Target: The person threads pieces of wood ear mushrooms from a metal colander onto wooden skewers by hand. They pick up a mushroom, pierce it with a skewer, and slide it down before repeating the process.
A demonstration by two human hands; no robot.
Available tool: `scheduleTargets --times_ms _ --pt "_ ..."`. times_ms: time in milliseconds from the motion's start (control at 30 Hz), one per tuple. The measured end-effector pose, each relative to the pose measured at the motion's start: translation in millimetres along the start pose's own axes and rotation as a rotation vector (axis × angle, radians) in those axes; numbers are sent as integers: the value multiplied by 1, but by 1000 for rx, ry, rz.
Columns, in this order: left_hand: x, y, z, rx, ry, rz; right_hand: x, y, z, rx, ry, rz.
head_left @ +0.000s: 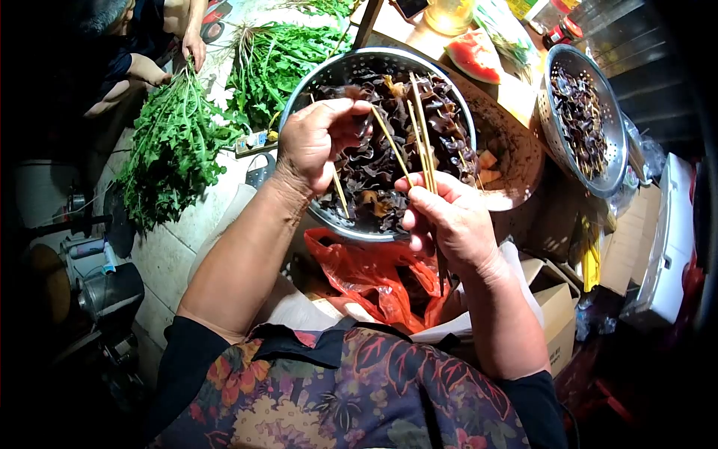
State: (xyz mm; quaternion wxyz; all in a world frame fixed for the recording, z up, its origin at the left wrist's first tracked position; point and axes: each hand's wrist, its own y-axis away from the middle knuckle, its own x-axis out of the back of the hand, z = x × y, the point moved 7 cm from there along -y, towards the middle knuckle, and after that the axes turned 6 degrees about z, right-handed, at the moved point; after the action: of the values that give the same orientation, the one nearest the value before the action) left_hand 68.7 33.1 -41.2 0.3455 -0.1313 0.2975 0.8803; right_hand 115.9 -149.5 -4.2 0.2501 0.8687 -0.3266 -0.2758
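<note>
A metal colander [298, 81] in front of me is full of dark, wrinkled wood ear pieces [381, 161]. Over its right lower rim, my right hand [449, 217] pinches several thin wooden skewers [422, 135], their upper ends pointing away from me. My left hand [318, 138] is above the left side of the colander, thumb and fingers pressed together on a dark piece, close to the upper end of one skewer that slants up from my right hand. Another skewer [339, 191] lies in the colander below my left hand.
A second colander [615, 142] with dark pieces stands at the right. Watermelon [475, 56] and a jar [562, 31] are on the table behind. Red plastic bag [366, 277] lies below the colander. At left, another person's hand [194, 49] holds leafy greens [172, 142].
</note>
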Motion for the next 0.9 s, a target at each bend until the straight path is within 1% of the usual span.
scheduleTargets --times_ms 67,133,200,267,400,467,500,567,600,667,800,867,900 --pt "-7 7 5 -13 5 9 -4 1 1 -14 -19 -29" --pt "-11 10 9 -117 -223 13 -6 1 2 -27 -28 -28" --pt "-11 10 9 -112 -209 12 -5 1 3 -26 -15 -35" --pt "-12 12 13 -174 -177 51 -4 1 4 -53 12 -10" --pt "-12 10 13 -205 -150 22 -4 -1 8 -73 4 -4" --pt "-13 12 16 -275 -210 29 -4 -1 9 -80 6 -14" --pt "-13 12 15 -275 -210 30 -5 -2 10 -81 6 -15" --pt "-13 14 20 -373 -300 60 -4 -2 11 -100 -10 3" --pt "-13 14 20 -373 -300 60 -3 -3 12 -100 -10 3" --pt "-15 18 25 -469 -431 73 -2 -5 15 -116 -33 -20" --pt "-22 25 22 -524 -475 54 -3 -5 15 -109 -34 -9" --pt "-22 26 18 -558 -399 57 -2 -5 14 -93 -29 2" --pt "-20 26 15 -527 -403 72 -2 -4 14 -93 -29 2"
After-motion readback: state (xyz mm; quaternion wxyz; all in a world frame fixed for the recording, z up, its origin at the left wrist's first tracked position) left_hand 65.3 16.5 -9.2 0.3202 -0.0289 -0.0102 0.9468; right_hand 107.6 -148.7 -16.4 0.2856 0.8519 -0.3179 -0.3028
